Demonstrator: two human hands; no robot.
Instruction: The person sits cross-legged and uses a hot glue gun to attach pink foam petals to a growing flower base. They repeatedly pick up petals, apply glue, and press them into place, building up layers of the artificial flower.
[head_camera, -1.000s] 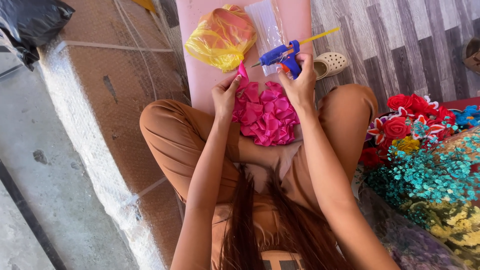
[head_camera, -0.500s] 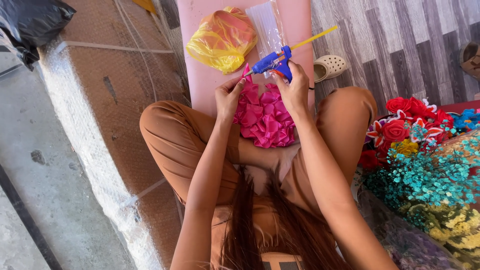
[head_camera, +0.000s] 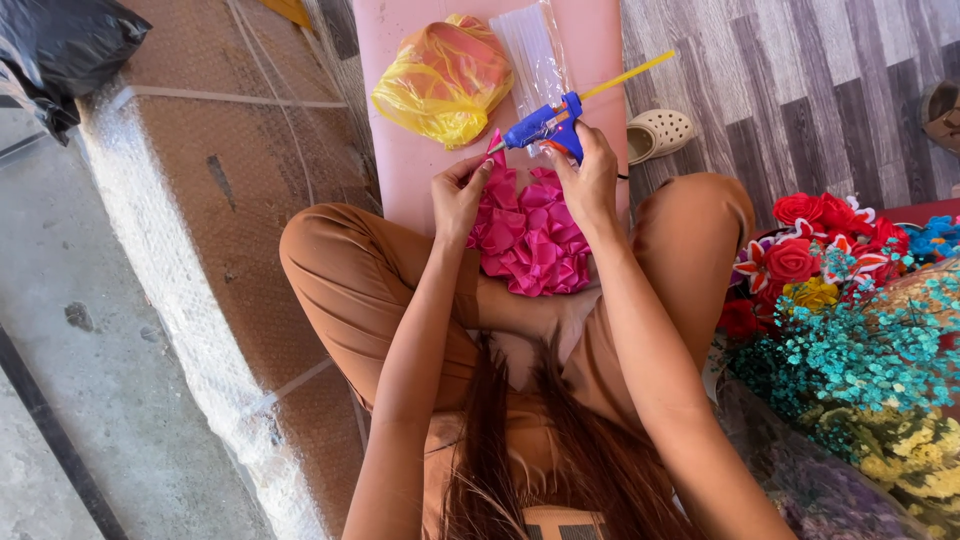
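Note:
My right hand (head_camera: 590, 180) grips a blue glue gun (head_camera: 540, 125) with a yellow glue stick poking out of its back, its nozzle aimed left. The nozzle touches a small pink ribbon piece (head_camera: 496, 143) pinched in my left hand (head_camera: 458, 193). Below both hands, on my lap, lies a pink flower cluster (head_camera: 533, 238) made of folded ribbon petals. I sit cross-legged in tan trousers.
A pink board (head_camera: 420, 170) lies ahead, bearing a yellow plastic bag (head_camera: 442, 80) and a clear pack of glue sticks (head_camera: 535, 50). A beige clog (head_camera: 655, 133) sits on the grey plank floor. Colourful flower bouquets (head_camera: 850, 340) crowd the right; a bubble-wrapped cardboard panel (head_camera: 200, 250) lies left.
My right hand lifted the glue gun and brought its nozzle down to the ribbon piece in my left hand. Both hands rose slightly above the flower cluster.

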